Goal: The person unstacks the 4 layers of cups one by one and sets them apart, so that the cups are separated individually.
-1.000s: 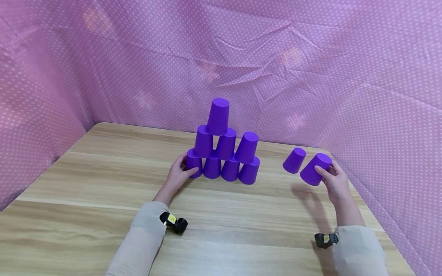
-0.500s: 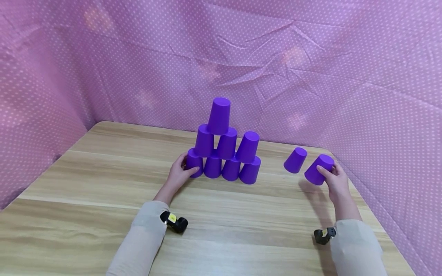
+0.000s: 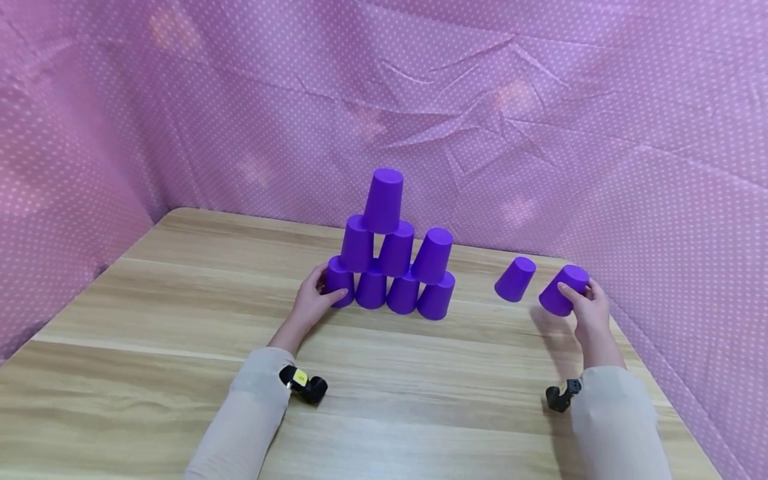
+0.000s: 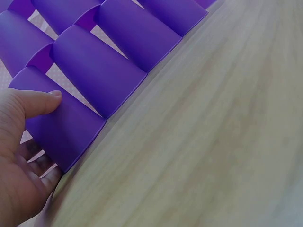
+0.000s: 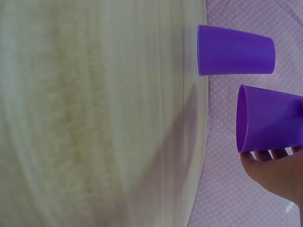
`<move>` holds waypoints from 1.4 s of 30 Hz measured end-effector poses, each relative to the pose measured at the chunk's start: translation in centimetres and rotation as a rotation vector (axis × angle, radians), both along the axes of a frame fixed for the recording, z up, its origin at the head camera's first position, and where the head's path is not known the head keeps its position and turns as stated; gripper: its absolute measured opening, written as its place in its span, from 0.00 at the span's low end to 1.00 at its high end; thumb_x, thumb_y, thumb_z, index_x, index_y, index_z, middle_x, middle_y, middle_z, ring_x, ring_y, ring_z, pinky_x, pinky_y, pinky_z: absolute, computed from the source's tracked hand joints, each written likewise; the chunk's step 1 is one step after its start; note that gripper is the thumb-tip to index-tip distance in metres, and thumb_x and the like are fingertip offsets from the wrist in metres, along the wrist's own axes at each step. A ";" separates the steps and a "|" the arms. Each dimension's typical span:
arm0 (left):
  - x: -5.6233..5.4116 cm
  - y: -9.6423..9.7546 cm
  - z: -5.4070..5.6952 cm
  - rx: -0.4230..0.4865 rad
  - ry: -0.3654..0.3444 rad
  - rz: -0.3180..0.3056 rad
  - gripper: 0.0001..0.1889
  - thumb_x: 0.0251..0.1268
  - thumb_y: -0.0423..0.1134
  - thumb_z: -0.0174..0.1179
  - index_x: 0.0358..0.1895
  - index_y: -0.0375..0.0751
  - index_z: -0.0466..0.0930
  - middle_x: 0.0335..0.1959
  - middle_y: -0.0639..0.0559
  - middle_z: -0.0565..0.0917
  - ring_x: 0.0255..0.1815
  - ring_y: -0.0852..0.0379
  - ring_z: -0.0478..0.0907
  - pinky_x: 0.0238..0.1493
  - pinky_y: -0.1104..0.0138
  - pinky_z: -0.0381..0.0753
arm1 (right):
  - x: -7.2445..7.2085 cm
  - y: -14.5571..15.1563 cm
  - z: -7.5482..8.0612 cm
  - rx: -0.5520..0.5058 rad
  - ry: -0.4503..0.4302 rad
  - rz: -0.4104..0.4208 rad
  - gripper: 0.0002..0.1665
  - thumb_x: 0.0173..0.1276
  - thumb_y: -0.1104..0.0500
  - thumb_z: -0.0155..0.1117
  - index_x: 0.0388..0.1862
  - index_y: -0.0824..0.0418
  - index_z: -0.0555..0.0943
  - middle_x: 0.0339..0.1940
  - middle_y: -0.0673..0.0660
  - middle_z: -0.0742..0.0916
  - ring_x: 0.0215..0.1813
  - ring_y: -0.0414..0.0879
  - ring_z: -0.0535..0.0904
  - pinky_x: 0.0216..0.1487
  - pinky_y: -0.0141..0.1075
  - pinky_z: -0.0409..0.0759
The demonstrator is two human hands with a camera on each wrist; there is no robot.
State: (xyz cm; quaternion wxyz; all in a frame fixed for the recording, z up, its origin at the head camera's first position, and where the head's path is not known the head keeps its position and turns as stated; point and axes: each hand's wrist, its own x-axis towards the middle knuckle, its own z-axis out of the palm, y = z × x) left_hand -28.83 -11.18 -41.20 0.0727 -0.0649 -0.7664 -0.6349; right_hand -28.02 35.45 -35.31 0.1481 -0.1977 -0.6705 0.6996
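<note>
An upside-down purple cup (image 3: 340,283) stands at the left end of the bottom row of a cup pyramid. My left hand (image 3: 312,297) grips it, thumb across its front and fingers round its far side, as the left wrist view shows. Off to the right, my right hand (image 3: 591,310) holds another purple cup (image 5: 270,120), tilted and mouth down, with its rim raised off the table. Just left of that cup, a lone purple cup (image 3: 515,279) stands upside down on the table, apart from it.
The pyramid has several cups at the bottom, three in the middle row, such as the right-hand cup (image 3: 433,256), and a single top cup (image 3: 384,201). Pink dotted cloth (image 3: 270,133) hangs behind and beside the wooden table (image 3: 390,373).
My right hand has shifted a little to the right with its cup, widening the gap from the lone cup. My left hand keeps its place on the bottom-left cup.
</note>
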 end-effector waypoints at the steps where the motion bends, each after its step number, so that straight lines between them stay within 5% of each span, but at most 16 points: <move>1: 0.3 0.0 0.4 0.005 -0.005 -0.002 0.32 0.50 0.29 0.59 0.61 0.34 0.57 0.55 0.33 0.64 0.56 0.41 0.60 0.57 0.54 0.59 | -0.3 0.3 -0.3 0.014 -0.002 -0.006 0.44 0.52 0.60 0.65 0.66 0.54 0.55 0.59 0.54 0.68 0.58 0.43 0.63 0.61 0.35 0.55; 7: 1.5 0.4 2.1 0.027 -0.016 -0.002 0.32 0.50 0.27 0.58 0.60 0.31 0.57 0.55 0.32 0.64 0.57 0.41 0.60 0.58 0.55 0.59 | -2.7 3.5 -2.9 0.014 0.039 -0.026 0.43 0.46 0.59 0.69 0.63 0.49 0.62 0.59 0.52 0.70 0.54 0.40 0.68 0.59 0.34 0.60; 16: -0.2 -0.2 -0.4 0.002 -0.001 0.005 0.33 0.49 0.31 0.61 0.61 0.37 0.58 0.56 0.37 0.66 0.56 0.45 0.62 0.57 0.58 0.61 | -3.5 4.1 -3.2 -0.032 -0.024 -0.046 0.45 0.47 0.59 0.69 0.64 0.47 0.60 0.61 0.53 0.67 0.59 0.44 0.63 0.59 0.35 0.58; 25: -0.4 -0.1 -0.9 -0.009 0.025 0.017 0.32 0.49 0.31 0.60 0.60 0.36 0.59 0.53 0.36 0.67 0.54 0.44 0.64 0.55 0.57 0.63 | -4.5 5.3 -4.5 -0.073 -0.026 -0.048 0.45 0.43 0.58 0.72 0.61 0.42 0.63 0.57 0.48 0.70 0.56 0.40 0.66 0.56 0.30 0.63; 31: -0.4 -0.1 -0.8 -0.017 0.022 0.025 0.32 0.49 0.30 0.60 0.60 0.36 0.59 0.53 0.36 0.67 0.54 0.44 0.64 0.55 0.56 0.63 | -3.8 4.5 -3.7 -0.051 -0.061 -0.076 0.45 0.44 0.58 0.71 0.62 0.44 0.63 0.56 0.47 0.71 0.52 0.38 0.69 0.54 0.29 0.65; 35: -0.1 -0.1 -0.5 -0.007 0.019 0.012 0.32 0.49 0.30 0.60 0.60 0.33 0.58 0.53 0.33 0.66 0.54 0.42 0.63 0.55 0.55 0.62 | -2.9 3.3 -2.5 -0.086 -0.079 -0.082 0.47 0.44 0.59 0.71 0.64 0.45 0.60 0.61 0.49 0.66 0.58 0.41 0.63 0.58 0.32 0.59; 42: 1.4 0.3 1.6 0.029 0.009 0.003 0.31 0.49 0.26 0.59 0.59 0.29 0.58 0.52 0.29 0.66 0.54 0.38 0.62 0.55 0.52 0.61 | -2.7 2.9 -2.0 -0.118 -0.093 -0.112 0.48 0.46 0.62 0.69 0.65 0.47 0.57 0.64 0.52 0.62 0.62 0.45 0.58 0.59 0.32 0.57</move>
